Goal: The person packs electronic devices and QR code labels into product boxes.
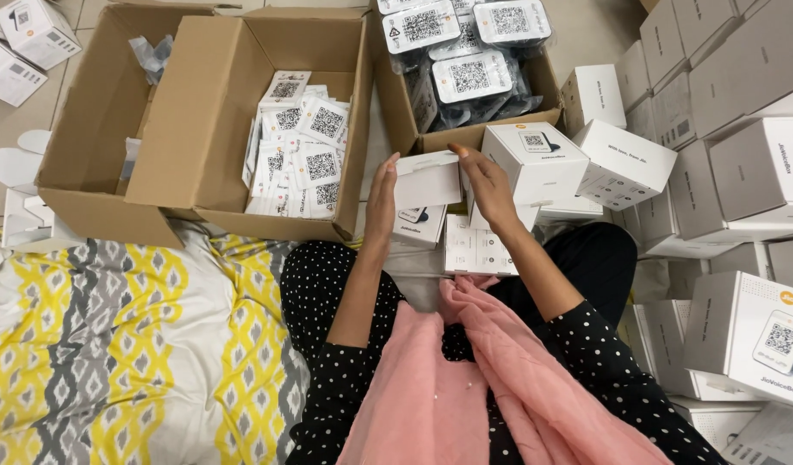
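I hold a small white carton (pixel 427 180) between both hands at the picture's centre. My left hand (pixel 381 200) presses its left side and my right hand (pixel 488 186) grips its right side, fingers over the top edge. Below it lie another small white carton (pixel 420 226) and a flat white printed box (pixel 470 250) on my lap. Just right of my right hand stands a closed white box (pixel 538 161) with a device picture on its lid.
A brown cardboard box (pixel 208 129) at left holds several white leaflets with square code patterns (pixel 303 151). Another brown box (pixel 402 112) ahead holds bagged black devices (pixel 471 76). Stacks of white cartons (pixel 741 172) fill the right side. A yellow-grey patterned cloth (pixel 112 344) lies lower left.
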